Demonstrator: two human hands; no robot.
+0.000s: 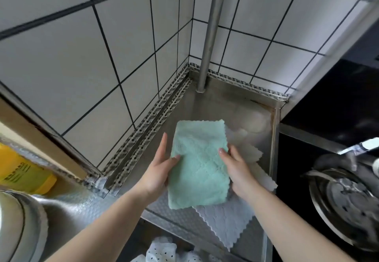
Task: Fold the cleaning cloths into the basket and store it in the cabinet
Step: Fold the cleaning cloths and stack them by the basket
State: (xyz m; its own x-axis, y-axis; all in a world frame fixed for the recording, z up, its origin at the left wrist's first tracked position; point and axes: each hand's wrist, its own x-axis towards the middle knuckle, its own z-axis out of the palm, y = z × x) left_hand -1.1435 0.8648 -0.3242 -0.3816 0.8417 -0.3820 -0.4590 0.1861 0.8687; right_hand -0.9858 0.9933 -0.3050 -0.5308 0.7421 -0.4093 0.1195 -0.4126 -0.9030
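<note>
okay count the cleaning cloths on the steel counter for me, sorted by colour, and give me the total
Mint green cloth: 1, folded, held between the left hand and the right hand.
Pale grey-lilac cloth: 1, lying flat under the green one on the steel counter.
Whitish cloth: 1, poking out behind the right hand.
Total: 3 cloths
</note>
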